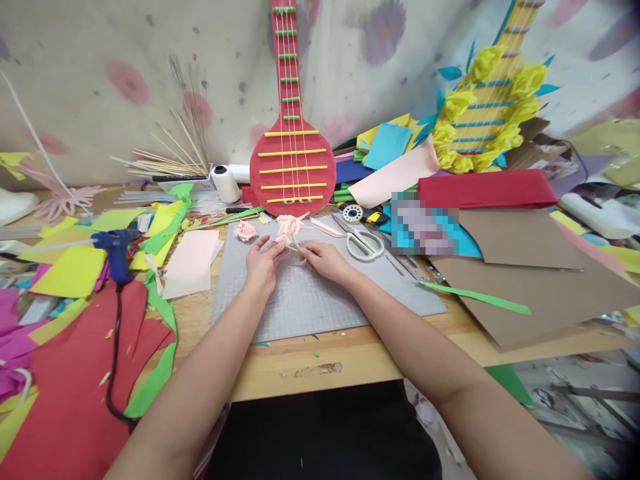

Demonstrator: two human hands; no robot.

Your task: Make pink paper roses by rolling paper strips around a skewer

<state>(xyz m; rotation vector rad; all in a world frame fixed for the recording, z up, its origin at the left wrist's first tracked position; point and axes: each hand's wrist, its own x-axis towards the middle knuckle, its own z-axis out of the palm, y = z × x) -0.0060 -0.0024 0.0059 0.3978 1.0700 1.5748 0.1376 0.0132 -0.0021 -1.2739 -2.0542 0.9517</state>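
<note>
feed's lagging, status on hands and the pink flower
Left hand and right hand both pinching flower at its stem, over mat. Second flower left, scissors right. Nothing blocking.

A pale wall covering (125,93), printed with faded pink and purple flowers, hung across the whole far side of the scene. In front of it a light wooden worktop (320,363) ran from left to right, its near edge scuffed and chipped. Past the near right corner lay a strip of pale grey floor (565,427), crossed by dark metal bars (580,393). The light was soft and even.
</note>
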